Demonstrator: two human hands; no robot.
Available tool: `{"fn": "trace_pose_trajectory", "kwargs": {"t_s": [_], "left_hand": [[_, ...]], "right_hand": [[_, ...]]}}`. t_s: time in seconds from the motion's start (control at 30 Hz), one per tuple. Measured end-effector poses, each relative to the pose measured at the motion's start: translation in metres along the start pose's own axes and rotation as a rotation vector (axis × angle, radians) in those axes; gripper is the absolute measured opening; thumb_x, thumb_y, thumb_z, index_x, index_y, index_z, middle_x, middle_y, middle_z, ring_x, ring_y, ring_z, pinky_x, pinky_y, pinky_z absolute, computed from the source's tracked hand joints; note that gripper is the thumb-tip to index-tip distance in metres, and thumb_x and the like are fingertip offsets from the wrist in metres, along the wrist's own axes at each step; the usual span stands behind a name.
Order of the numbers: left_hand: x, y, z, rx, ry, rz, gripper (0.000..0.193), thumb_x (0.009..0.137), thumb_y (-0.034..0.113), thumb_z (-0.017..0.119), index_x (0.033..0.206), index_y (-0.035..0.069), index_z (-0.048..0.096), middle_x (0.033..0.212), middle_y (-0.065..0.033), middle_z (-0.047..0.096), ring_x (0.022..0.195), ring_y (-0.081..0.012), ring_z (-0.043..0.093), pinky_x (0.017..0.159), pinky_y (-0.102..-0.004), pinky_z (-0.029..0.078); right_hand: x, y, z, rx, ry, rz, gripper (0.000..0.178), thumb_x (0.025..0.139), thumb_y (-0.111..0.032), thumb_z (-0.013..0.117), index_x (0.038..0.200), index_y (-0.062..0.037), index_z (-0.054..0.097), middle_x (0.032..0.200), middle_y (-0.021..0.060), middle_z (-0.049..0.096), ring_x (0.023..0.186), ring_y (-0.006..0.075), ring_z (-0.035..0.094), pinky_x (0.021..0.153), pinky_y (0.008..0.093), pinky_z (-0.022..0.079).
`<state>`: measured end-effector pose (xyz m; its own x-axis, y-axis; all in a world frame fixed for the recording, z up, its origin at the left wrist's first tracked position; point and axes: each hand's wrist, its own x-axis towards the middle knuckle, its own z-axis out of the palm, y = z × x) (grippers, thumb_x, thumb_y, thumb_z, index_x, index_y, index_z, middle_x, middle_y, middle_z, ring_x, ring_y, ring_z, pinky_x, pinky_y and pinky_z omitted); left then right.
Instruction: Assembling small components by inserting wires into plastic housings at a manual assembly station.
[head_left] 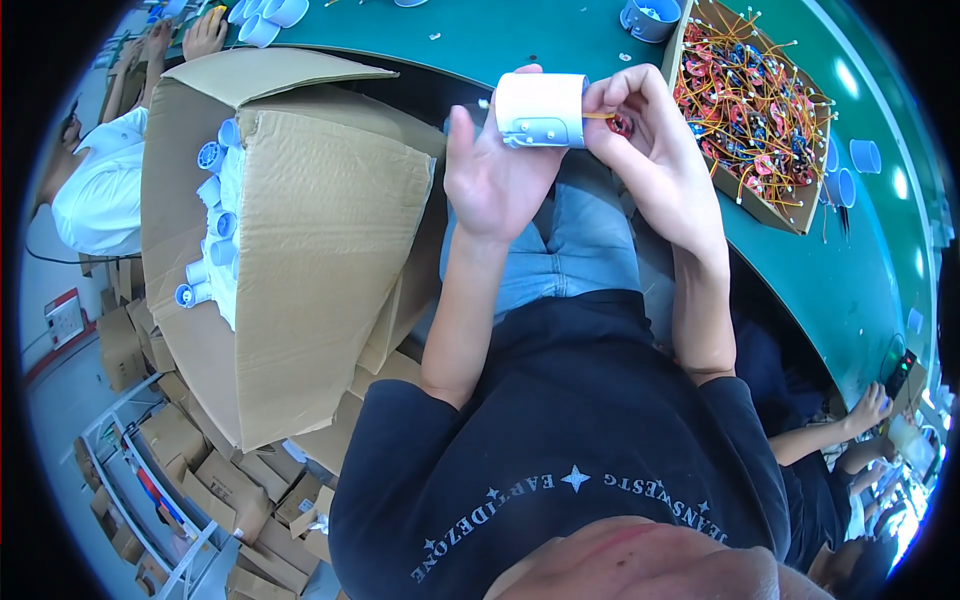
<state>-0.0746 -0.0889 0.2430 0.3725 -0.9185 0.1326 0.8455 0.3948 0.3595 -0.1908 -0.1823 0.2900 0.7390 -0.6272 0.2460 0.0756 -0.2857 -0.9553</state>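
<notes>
A short, wide cylindrical plastic housing (540,100), white with a pale blue edge, lies sideways across my left hand (492,185). The fingers of that hand go behind it, and the thumb stands out to the left. At the housing's right end, my right hand (655,150) pinches a small round red part (622,124) with orange wires. The wires run toward the housing's open end; how far they go inside is hidden. Both hands are raised over my lap, at the near edge of the green table (480,35).
An open carton (762,207) at right holds many red parts with orange wires. Blue cups (865,156) stand beyond it, and another cup (645,20) is at the far edge. Left, a big cardboard box (320,230) holds white-blue plastic pieces. Co-workers sit at both sides.
</notes>
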Motion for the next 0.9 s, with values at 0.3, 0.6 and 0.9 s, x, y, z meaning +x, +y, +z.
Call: {"fn": "trace_pose_trajectory", "kwargs": {"t_s": [0.3, 0.6, 0.9], "left_hand": [[-0.002, -0.01, -0.011, 0.353, 0.076, 0.036, 0.064, 0.1, 0.056, 0.03, 0.144, 0.011, 0.032, 0.138, -0.0165, 0.046, 0.128, -0.0289, 0.044, 0.108, -0.045, 0.032], [-0.01, -0.034, 0.0, 0.0, -0.014, 0.06, 0.055, 0.103, 0.044, 0.031, 0.15, 0.017, 0.026, 0.133, -0.016, 0.051, 0.126, -0.0298, 0.047, 0.105, -0.0464, 0.037], [-0.002, -0.014, -0.03, 0.059, 0.108, -0.115, 0.05, 0.104, 0.036, 0.027, 0.14, 0.002, 0.038, 0.122, -0.0157, 0.058, 0.109, -0.0271, 0.059, 0.095, -0.0419, 0.049]], "right_hand": [[-0.017, 0.006, 0.007, 0.243, 0.12, 0.042, 0.027, 0.084, 0.006, 0.062, 0.103, 0.0006, 0.044, 0.103, 0.0125, 0.056, 0.085, 0.0146, 0.06, 0.076, 0.0286, 0.053], [-0.023, 0.005, 0.008, -0.066, 0.301, -0.148, 0.019, 0.07, 0.007, 0.071, 0.082, 0.0014, 0.058, 0.087, 0.0105, 0.06, 0.071, 0.0181, 0.064, 0.065, 0.0284, 0.054], [-0.03, 0.007, 0.022, -0.284, 0.23, -0.235, 0.025, 0.072, 0.008, 0.073, 0.094, 0.0006, 0.064, 0.091, 0.0099, 0.065, 0.074, 0.0146, 0.065, 0.068, 0.0244, 0.053]]}}
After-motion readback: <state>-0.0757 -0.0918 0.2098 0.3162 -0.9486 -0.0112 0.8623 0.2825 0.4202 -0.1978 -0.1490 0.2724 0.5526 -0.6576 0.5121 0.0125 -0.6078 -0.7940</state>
